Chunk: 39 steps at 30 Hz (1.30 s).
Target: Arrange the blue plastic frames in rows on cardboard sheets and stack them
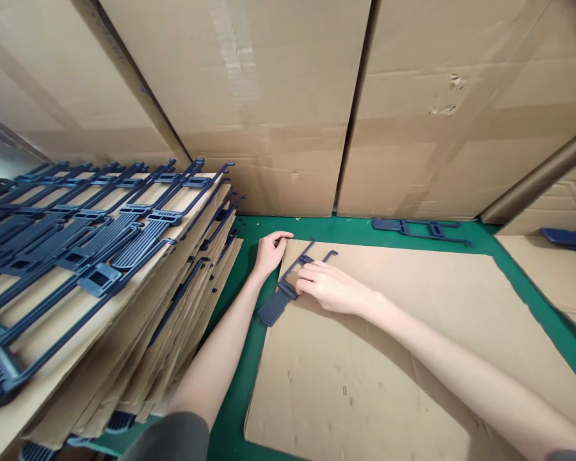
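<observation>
A cardboard sheet [384, 358] lies on the green table. Over its far left corner, a dark blue plastic part [276, 306] with a ribbed end and two hooked rods is held by my right hand [326, 286], whose fingers are closed on its middle. The ribbed end sticks out past the sheet's left edge. My left hand [270, 251] rests at the sheet's far left corner with its fingers bent together; whether they pinch the cardboard edge is hard to make out.
At the left stands a tall stack of cardboard sheets [139, 282] layered with dark blue parts. Another such part [422, 230] lies behind the sheet on the green table [230, 333]. Large cartons [269, 96] wall off the back. More cardboard [532, 262] with a blue part is at right.
</observation>
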### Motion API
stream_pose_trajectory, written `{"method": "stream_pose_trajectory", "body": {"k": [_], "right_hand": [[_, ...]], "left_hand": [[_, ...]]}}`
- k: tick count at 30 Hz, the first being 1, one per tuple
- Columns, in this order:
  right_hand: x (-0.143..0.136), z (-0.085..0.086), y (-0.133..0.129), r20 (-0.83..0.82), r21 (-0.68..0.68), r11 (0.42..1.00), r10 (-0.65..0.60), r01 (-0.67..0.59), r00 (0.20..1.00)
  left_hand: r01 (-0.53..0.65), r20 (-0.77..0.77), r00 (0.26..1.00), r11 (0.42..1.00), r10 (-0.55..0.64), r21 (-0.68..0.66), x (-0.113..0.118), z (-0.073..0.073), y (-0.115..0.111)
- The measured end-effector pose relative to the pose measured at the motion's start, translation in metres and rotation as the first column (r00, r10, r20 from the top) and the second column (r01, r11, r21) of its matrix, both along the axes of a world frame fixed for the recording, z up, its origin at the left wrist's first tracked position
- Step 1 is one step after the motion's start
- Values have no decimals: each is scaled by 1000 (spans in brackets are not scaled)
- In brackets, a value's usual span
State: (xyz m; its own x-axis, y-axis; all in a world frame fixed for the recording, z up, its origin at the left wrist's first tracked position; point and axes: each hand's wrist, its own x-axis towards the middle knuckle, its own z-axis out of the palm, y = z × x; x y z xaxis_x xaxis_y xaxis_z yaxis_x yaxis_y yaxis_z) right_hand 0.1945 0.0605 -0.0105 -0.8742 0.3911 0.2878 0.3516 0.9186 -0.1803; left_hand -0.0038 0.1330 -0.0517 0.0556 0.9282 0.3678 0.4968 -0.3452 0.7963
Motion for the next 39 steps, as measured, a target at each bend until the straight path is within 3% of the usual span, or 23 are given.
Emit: {"method": "stream_pose_trajectory", "body": {"k": [3,8,13,17,21,24,29,34,37,39], "right_hand": [[10,18,1,71,12,1000,14,-15,997],[26,41,3,41,46,999,-10,8,999],[26,41,6,-11,58,987,-151,152,988],[38,41,12,95,-38,955,-289,293,953],[53,37,18,198,-225,920,-279,320,940],[51,34,21,225,-271,899,-287,343,931],[38,31,25,236,-273,835,-423,477,875],[29,15,25,73,-410,784,-481,466,873],[24,8,22,19,-574,700,-509,426,861],[22,10,20,24,-695,612,-504,377,863]], "left_hand": [[-9,-3,1000,1000,9,19,0,-1,0],[-7,7,1000,999,7,49,0,-2,2],[-5,22,1000,999,4,46,-1,-3,4],[-10,59,998,1000,9,29,-4,-6,8],[9,68,998,1000,-9,-4,-5,-8,9],[17,57,998,999,-15,-41,-6,-9,7],[28,65,998,997,-23,-76,-5,-5,4],[37,101,995,996,-28,-86,0,1,2],[41,114,993,994,-30,-97,2,3,1],[47,114,993,994,-36,-100,2,3,1]]}}
